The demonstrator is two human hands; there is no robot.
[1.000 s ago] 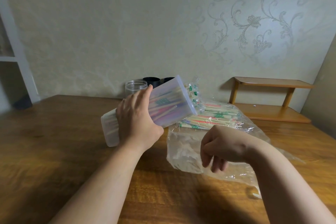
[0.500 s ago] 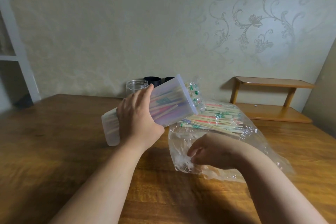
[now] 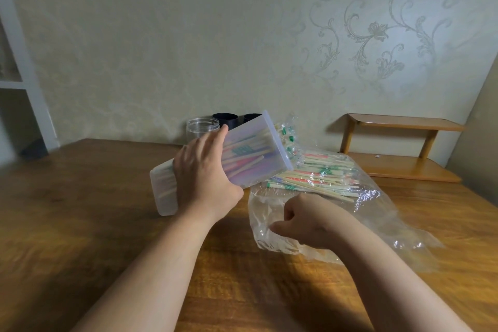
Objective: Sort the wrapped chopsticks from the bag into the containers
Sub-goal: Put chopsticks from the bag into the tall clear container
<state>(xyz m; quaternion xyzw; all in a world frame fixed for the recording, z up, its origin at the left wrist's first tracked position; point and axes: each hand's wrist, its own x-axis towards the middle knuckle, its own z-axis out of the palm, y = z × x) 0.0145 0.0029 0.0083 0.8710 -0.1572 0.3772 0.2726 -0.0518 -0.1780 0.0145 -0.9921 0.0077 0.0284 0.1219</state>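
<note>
My left hand grips a frosted rectangular plastic container, tilted with its open mouth up and to the right; several wrapped chopsticks show through its wall. A clear plastic bag lies on the wooden table to the right, with a pile of wrapped chopsticks at its far end. My right hand rests on the bag's near end with its fingers curled into the plastic; whether it pinches the film I cannot tell.
Behind the container stand a clear round jar and two black cups against the wall. A low wooden shelf sits at the back right. A white shelving frame is at the left edge.
My right hand came down from above the bag onto its near end and shifted left. The bag got pulled and flattened a little. The left hand and container barely moved.
</note>
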